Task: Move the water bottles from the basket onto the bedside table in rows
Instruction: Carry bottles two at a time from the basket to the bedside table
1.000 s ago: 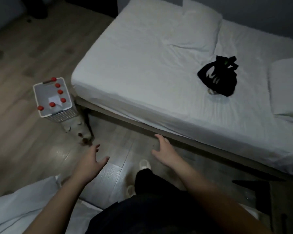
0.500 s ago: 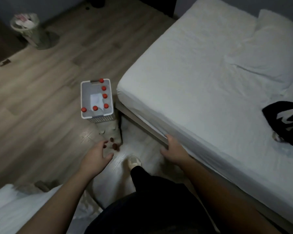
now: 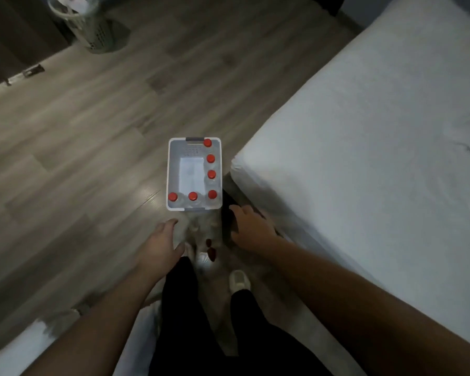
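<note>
A white plastic basket [image 3: 169, 169] stands on the wooden floor beside the bed corner. Several clear water bottles with red caps [image 3: 210, 158] stand upright inside it, lined along its right wall and its near wall. My left hand [image 3: 160, 240] hangs just short of the basket's near edge, fingers relaxed and holding nothing. My right hand [image 3: 251, 226] is at the same height to the right, near the bed's corner, also relaxed with nothing in it. No bedside table is in view.
A bed with a white sheet [image 3: 364, 137] fills the right side. A light waste bin [image 3: 90, 25] stands at the far left. The basket's reflection with red caps [image 3: 210, 249] shows on the glossy floor. My legs and a white shoe [image 3: 239, 280] are below.
The view has swung left and closer to the basket, which now sits centred. The black item on the bed has left the frame. Both hands have come forward near the basket's near edge.
</note>
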### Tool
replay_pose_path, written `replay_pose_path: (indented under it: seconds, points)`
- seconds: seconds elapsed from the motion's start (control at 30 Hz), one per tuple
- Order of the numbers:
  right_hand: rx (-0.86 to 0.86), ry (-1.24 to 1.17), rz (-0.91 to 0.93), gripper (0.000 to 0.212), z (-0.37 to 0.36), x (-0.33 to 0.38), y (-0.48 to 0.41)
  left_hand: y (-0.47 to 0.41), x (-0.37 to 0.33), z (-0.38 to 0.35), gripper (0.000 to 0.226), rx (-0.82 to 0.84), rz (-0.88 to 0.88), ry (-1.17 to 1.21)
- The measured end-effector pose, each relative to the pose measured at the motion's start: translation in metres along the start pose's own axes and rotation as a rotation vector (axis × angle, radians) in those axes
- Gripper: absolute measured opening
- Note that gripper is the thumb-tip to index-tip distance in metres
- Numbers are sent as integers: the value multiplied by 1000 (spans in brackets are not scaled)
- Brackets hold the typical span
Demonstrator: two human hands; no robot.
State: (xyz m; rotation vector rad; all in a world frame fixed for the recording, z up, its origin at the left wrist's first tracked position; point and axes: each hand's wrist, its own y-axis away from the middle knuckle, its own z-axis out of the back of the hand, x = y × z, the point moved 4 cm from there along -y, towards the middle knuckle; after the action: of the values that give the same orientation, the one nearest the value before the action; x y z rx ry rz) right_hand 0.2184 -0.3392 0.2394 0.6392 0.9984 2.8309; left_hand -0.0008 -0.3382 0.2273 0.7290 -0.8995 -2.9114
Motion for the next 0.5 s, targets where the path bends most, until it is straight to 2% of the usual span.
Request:
replay_pose_path:
  seconds: [0.1,0.27,0.4,0.5]
  points:
    - [55,8,-50,69,-18,18,-48,-56,17,7,58,67,-18,-116]
    - [90,-75,-129,53,-57,43,-128,-148,56,3,55,164,38,-219]
    - [117,-180,-186,62,-86,53,-189,-201,80,-17,60,180,-10,-301]
    - [98,-271,-227,59,-105,49,-223,-230,94,-36,68,208,-31,-370]
